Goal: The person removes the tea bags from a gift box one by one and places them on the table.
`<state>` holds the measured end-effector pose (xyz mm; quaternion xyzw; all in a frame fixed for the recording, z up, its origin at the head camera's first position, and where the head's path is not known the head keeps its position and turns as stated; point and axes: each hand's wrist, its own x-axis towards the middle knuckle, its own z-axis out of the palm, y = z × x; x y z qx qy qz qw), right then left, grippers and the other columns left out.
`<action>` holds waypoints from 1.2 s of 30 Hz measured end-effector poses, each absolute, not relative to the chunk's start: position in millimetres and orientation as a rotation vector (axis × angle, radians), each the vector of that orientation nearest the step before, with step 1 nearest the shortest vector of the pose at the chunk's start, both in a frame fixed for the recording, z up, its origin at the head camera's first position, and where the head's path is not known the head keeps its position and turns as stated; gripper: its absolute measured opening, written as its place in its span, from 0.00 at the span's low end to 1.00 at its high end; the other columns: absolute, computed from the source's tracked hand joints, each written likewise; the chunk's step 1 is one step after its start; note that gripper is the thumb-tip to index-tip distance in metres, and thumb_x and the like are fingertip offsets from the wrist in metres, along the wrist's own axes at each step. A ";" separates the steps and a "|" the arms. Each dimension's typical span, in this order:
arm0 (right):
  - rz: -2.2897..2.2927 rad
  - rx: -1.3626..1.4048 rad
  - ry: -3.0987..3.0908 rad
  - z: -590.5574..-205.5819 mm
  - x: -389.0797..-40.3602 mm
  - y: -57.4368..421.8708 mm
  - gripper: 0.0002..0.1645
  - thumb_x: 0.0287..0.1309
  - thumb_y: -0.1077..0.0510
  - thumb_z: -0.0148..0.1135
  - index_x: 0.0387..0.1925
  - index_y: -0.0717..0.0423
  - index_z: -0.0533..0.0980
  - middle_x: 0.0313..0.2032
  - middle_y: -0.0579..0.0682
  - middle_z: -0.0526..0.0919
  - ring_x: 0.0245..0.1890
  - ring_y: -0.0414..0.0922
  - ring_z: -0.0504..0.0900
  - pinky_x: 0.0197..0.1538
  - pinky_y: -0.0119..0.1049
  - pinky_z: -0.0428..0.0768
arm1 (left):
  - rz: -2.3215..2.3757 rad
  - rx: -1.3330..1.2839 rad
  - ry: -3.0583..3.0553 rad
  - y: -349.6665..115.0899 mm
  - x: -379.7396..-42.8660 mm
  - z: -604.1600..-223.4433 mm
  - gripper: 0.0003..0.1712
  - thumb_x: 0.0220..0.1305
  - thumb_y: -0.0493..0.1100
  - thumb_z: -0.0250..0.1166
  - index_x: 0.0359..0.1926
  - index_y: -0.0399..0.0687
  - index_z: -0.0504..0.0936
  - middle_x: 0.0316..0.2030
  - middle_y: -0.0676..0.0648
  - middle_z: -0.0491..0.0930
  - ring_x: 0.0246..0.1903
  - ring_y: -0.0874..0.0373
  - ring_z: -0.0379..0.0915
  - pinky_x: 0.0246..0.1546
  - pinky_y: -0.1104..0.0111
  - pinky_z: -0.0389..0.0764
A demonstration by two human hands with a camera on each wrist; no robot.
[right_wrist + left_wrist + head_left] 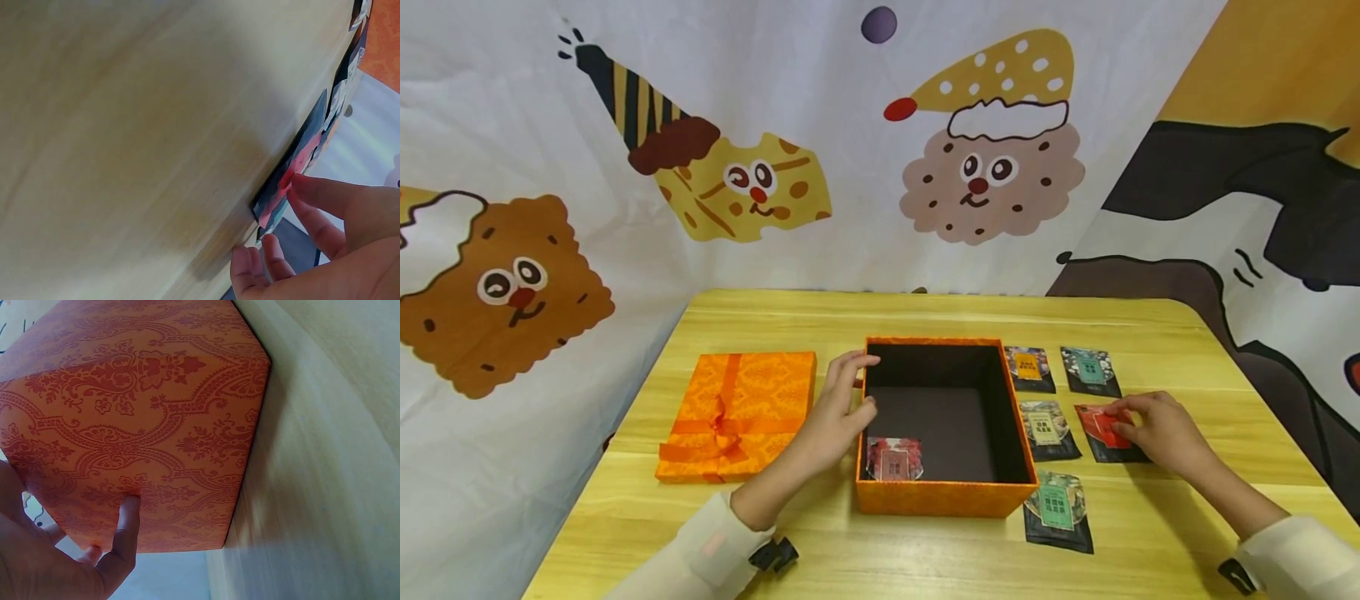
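Observation:
An orange patterned gift box (945, 498) stands lidless on the table, its dark inside facing up. My left hand (838, 412) grips its left wall, with fingertips over the rim; in the left wrist view a finger (127, 522) presses the outer side. One dark red tea packet (895, 460) lies in the box's near left corner. Right of the box, my right hand (1165, 429) pinches a red-and-black tea packet (1103, 433) between thumb and forefinger. That packet lies nearly flat, close to the tabletop, in the right wrist view.
Several other tea packets lie around: orange-labelled (1028, 368), teal-labelled (1088, 371), cream-labelled (1047, 429) and green-labelled (1057, 510). An orange lid with a ribbon bow (760, 392) rests at left. Behind the wooden table (925, 312) hangs a cartoon-printed cloth (850, 75).

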<state>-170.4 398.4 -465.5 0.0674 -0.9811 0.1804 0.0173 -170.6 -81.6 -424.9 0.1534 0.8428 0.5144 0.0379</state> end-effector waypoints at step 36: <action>1.146 0.364 -2.980 -397.0 -147.1 302.3 0.18 0.68 0.57 0.66 0.58 0.54 0.78 0.53 0.53 0.84 0.48 0.43 0.84 0.50 0.30 0.81 | 1.593 0.470 2.580 -82.0 -170.1 -424.9 0.34 0.69 0.38 0.58 0.74 0.51 0.64 0.78 0.45 0.49 0.50 0.49 0.73 0.23 0.69 0.67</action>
